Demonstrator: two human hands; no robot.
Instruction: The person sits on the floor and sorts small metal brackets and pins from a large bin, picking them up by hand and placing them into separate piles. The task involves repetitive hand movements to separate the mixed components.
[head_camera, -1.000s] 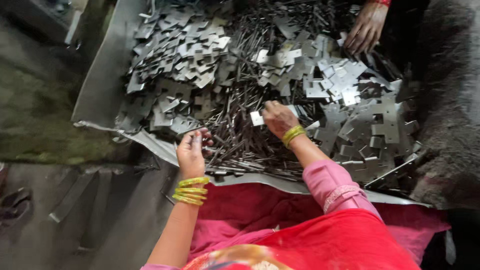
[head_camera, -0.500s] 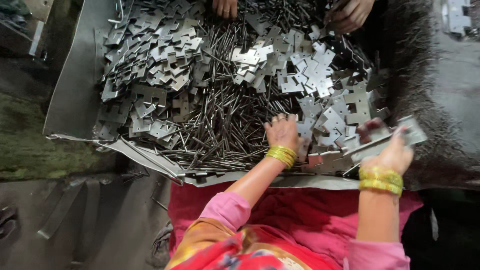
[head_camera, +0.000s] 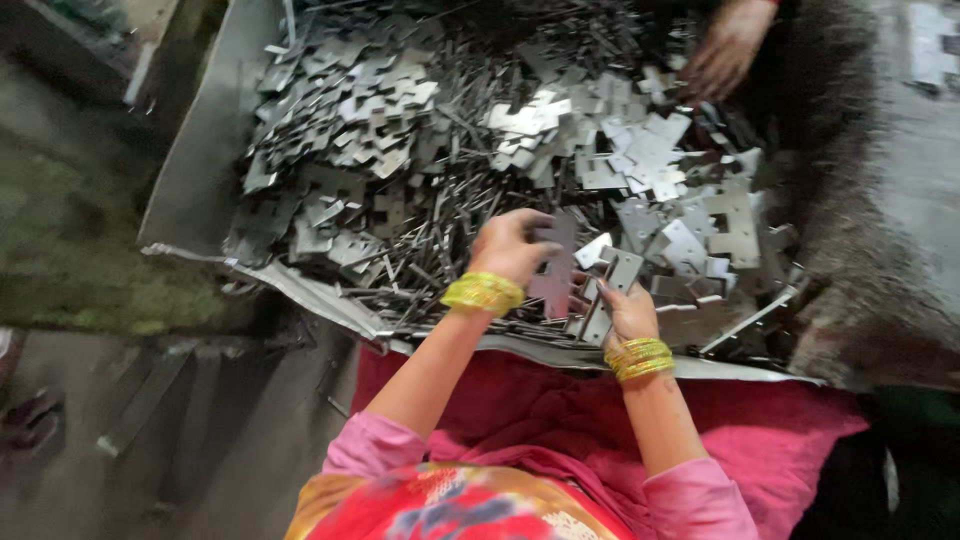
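The left hand (head_camera: 512, 248) clenches a flat stamped metal plate (head_camera: 556, 270), its long axis running down toward the right hand (head_camera: 628, 312), which seemingly pinches a stack of plates (head_camera: 606, 296) just beside it, over the metal tray (head_camera: 195, 170).

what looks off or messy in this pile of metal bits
Nothing is spilled. The flat metal plates and thin strips lie jumbled in the tray, whose near edge looks bent and ragged.
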